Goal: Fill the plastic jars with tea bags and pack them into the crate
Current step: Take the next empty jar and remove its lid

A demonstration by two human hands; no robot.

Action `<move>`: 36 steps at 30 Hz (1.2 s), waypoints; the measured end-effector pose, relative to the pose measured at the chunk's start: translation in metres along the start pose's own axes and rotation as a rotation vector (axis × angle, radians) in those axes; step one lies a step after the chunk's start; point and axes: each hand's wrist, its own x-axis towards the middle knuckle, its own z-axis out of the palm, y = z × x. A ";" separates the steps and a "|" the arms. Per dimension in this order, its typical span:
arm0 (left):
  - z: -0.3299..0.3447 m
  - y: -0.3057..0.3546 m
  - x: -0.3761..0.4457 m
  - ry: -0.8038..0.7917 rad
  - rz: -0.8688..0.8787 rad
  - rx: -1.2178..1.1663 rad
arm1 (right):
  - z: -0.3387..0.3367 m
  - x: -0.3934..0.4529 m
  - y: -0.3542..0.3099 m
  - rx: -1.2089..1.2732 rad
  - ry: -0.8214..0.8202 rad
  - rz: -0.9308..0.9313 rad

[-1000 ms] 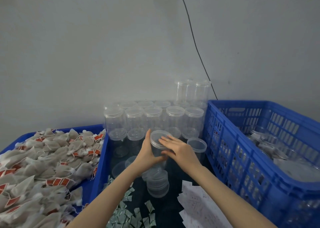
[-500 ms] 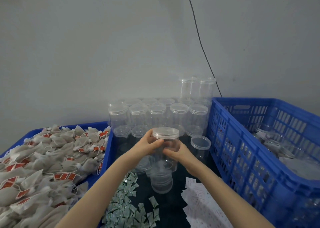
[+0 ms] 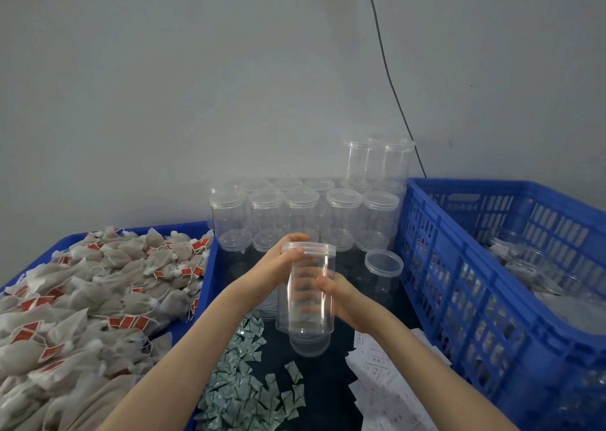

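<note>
I hold a clear empty plastic jar (image 3: 306,299) upright above the dark table, in the middle of the view. My left hand (image 3: 278,266) grips its lid (image 3: 308,248) at the top. My right hand (image 3: 334,299) wraps round the jar's body, fingers showing through the plastic. A heap of tea bags (image 3: 82,299) with red tags fills the blue tray (image 3: 206,286) on the left. The blue crate (image 3: 459,286) on the right holds several filled jars (image 3: 541,266).
Several empty lidded jars (image 3: 305,214) stand stacked against the grey wall, with two taller ones (image 3: 380,165) behind. One jar (image 3: 383,263) stands open beside the crate. Small green sachets (image 3: 249,388) and white paper labels (image 3: 387,375) lie on the table near me. A black cable (image 3: 387,63) hangs down the wall.
Both hands took one jar out of the group and raised it toward me. My right hand slid from the lid down to the jar's body; my left hand moved onto the lid.
</note>
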 end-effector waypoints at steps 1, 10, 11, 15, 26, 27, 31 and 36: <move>0.000 -0.001 0.000 0.007 0.005 -0.012 | 0.000 0.001 0.000 -0.009 0.005 -0.003; 0.004 -0.012 0.007 0.190 -0.028 0.212 | -0.008 0.003 0.006 -0.285 0.182 0.000; 0.009 -0.014 0.009 0.292 -0.049 0.348 | -0.009 0.004 0.008 -0.399 0.274 0.006; 0.039 -0.025 0.007 0.632 -0.089 0.583 | 0.003 0.009 0.014 -0.678 0.504 0.105; 0.018 0.016 0.006 0.197 0.155 0.602 | -0.020 -0.003 0.010 -0.636 0.639 0.108; 0.016 0.019 0.007 0.151 0.166 0.640 | -0.018 -0.003 0.010 -0.648 0.619 0.105; 0.010 0.023 0.011 -0.216 -0.004 0.734 | -0.008 -0.003 0.010 -0.699 0.544 0.102; 0.005 0.018 0.016 -0.096 -0.006 1.099 | -0.007 -0.008 0.017 -0.806 0.505 0.122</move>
